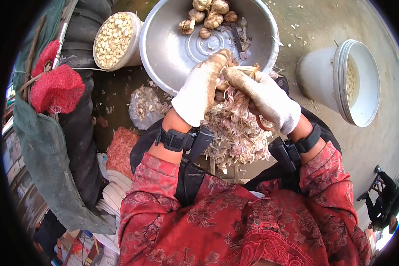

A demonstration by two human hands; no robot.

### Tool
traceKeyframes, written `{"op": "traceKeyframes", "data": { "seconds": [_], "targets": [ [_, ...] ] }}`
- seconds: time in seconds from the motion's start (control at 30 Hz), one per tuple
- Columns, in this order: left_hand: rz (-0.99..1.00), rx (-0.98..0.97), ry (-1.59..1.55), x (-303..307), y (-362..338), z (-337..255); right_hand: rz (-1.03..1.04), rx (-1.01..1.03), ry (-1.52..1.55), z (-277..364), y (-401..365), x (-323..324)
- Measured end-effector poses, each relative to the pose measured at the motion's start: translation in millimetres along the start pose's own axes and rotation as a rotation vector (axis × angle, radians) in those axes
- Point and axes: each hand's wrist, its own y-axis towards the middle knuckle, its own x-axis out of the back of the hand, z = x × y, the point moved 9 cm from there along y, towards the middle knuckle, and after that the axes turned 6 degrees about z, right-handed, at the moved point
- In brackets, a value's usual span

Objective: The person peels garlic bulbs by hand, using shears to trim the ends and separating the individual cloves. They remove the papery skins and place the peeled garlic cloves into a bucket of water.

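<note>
Garlic point(221, 85) is apparently being peeled, pinched in curled fingers of left hand point(197, 91) and right hand point(268, 97)! Firm tugging seems needed next.

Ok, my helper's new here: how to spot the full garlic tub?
Find the big metal basin. Just left of it in view stands a whitish tub. Peeled garlic cloves fill it to the brim; the white bucket at right shows cloves only deep inside.
</note>
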Motion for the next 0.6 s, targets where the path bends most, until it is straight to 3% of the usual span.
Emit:
{"op": "traceKeyframes", "data": {
  "seconds": [0.17, 0.33, 0.6],
  "targets": [
    [-0.050, 0.015, -0.036, 3, 0, 4, -0.025, 0.015, 0.017, -8, 5, 2],
    [-0.046, 0.025, -0.130, 4, -1, 8, -0.135, 0.012, -0.219, -13, 6, 13],
    [-0.027, -0.002, -0.217, 10, 12, 17, -0.122, 0.055, -0.245, 6, 0, 5]
  ]
}}
